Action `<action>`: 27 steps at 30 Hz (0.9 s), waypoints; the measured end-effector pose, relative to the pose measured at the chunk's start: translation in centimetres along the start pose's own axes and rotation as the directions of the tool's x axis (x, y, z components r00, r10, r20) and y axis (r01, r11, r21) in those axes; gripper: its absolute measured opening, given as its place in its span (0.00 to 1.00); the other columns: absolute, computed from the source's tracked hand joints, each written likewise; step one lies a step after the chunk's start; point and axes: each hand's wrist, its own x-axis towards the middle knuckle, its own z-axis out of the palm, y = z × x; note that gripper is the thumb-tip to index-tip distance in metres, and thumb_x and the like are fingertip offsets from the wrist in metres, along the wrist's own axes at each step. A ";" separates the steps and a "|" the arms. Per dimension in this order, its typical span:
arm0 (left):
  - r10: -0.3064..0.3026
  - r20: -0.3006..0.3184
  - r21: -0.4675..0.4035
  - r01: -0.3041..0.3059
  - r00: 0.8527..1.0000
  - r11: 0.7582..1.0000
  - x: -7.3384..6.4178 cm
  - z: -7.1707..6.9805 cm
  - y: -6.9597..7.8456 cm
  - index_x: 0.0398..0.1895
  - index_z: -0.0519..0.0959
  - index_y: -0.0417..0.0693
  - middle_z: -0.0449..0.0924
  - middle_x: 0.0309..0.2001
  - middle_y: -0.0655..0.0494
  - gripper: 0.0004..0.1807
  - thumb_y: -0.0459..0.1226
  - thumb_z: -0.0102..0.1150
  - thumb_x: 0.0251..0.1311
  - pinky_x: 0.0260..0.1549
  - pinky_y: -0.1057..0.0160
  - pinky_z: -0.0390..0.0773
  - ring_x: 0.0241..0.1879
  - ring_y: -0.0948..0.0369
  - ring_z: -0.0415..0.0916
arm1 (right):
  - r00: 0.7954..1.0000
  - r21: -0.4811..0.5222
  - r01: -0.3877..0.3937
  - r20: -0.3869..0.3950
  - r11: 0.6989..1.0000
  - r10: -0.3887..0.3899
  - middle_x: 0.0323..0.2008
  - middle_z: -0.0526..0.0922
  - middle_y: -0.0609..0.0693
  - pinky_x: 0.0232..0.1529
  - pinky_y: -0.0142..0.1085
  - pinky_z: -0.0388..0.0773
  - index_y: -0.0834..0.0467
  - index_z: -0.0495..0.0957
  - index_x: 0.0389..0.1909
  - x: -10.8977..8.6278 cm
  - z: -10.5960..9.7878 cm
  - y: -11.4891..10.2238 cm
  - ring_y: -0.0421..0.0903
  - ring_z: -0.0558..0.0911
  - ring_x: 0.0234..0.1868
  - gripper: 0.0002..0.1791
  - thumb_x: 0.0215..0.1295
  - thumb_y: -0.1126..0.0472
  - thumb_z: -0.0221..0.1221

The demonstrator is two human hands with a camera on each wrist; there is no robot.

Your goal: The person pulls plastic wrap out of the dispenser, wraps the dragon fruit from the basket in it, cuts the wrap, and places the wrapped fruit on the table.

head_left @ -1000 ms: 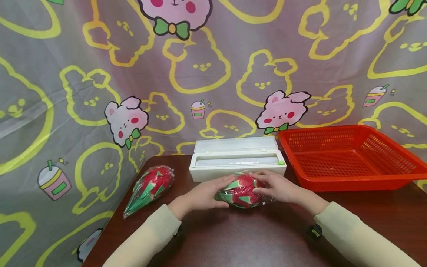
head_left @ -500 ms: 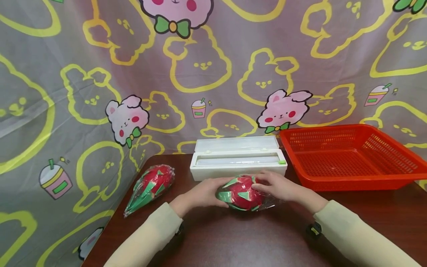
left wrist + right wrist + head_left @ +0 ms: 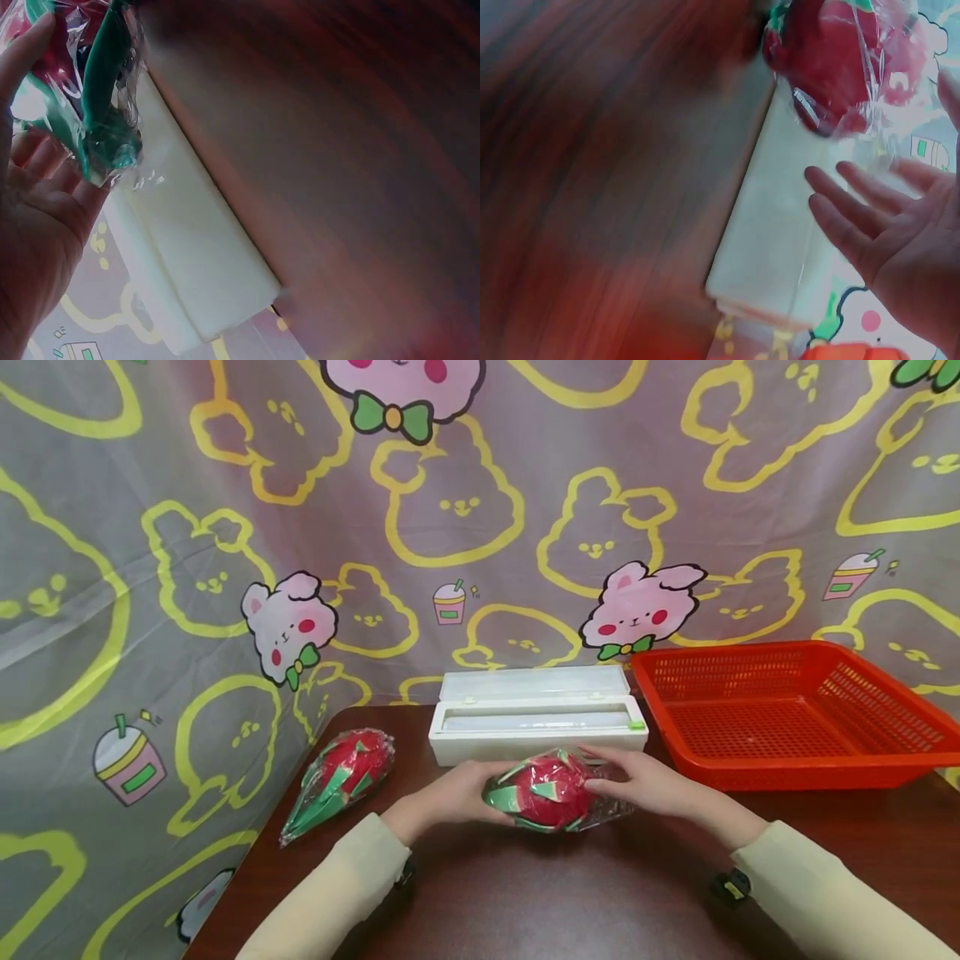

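Observation:
A red dragon fruit with green scales point(image 3: 551, 797), wrapped in clear cling film, is between my hands at the middle of the table. My left hand point(image 3: 459, 793) grips its green end, thumb on the near side and fingers behind. Loose film point(image 3: 609, 807) sticks out at the fruit's right end. There my right hand point(image 3: 651, 781) has its fingers spread; the right wrist view shows them extended, a little below the red end and holding nothing. Another film-wrapped dragon fruit point(image 3: 350, 768) lies at the table's left, its green tip toward me.
Behind the hands stands a white cling film dispenser point(image 3: 461, 750), lid raised, with a roll inside and a green slider point(image 3: 636, 725). A red plastic basket point(image 3: 795, 775) sits at the back right. A patterned curtain point(image 3: 495, 460) hangs behind the brown table point(image 3: 517, 910).
The dragon fruit has turned in my left hand, and its loose film now shows at the right. My right hand has drawn slightly to the right, off the fruit.

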 end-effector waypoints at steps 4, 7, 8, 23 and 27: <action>-0.028 -0.001 -0.010 0.028 1.000 1.000 -0.2 0.0 -0.5 0.67 0.70 0.60 0.77 0.54 0.67 0.42 0.52 0.75 0.46 0.47 0.66 0.75 0.48 0.68 0.72 | 0.999 0.005 0.040 -0.023 0.999 -0.040 0.60 0.76 0.54 0.46 0.44 0.80 0.54 0.66 0.69 -1.3 -0.7 0.6 0.55 0.77 0.56 0.42 0.54 0.47 0.70; -0.037 0.000 0.002 0.037 0.999 0.999 -0.3 0.0 -0.9 0.67 0.71 0.57 0.78 0.54 0.66 0.42 0.52 0.75 0.46 0.49 0.65 0.74 0.48 0.68 0.72 | 0.996 -0.001 0.082 -0.023 0.997 -0.082 0.53 0.80 0.49 0.44 0.39 0.81 0.53 0.70 0.66 -1.9 -0.9 0.9 0.49 0.80 0.51 0.40 0.52 0.53 0.73; -0.039 0.000 0.004 0.039 0.999 0.999 -0.4 0.0 -1.1 0.66 0.71 0.56 0.78 0.54 0.65 0.41 0.52 0.75 0.46 0.50 0.65 0.74 0.48 0.68 0.72 | 0.995 -0.009 0.100 -0.031 0.995 -0.100 0.50 0.82 0.47 0.44 0.37 0.80 0.53 0.71 0.64 -1.9 -0.9 1.0 0.47 0.81 0.48 0.37 0.52 0.55 0.73; -0.033 0.007 -0.001 0.033 0.999 0.999 -0.4 0.2 -2.2 0.64 0.73 0.56 0.79 0.53 0.64 0.38 0.50 0.75 0.48 0.52 0.64 0.73 0.50 0.68 0.73 | 0.979 0.128 0.014 -0.205 0.992 0.012 0.37 0.86 0.47 0.40 0.38 0.81 0.54 0.86 0.42 1.0 0.4 1.3 0.47 0.82 0.38 0.09 0.62 0.58 0.66; -0.033 0.011 0.001 0.033 0.999 0.999 -0.4 0.2 -2.4 0.65 0.73 0.56 0.79 0.54 0.64 0.38 0.51 0.75 0.48 0.52 0.64 0.73 0.50 0.69 0.73 | 0.966 0.069 -0.028 -0.253 0.997 0.045 0.33 0.84 0.47 0.37 0.40 0.81 0.54 0.84 0.39 2.1 1.1 0.7 0.47 0.80 0.35 0.08 0.59 0.59 0.68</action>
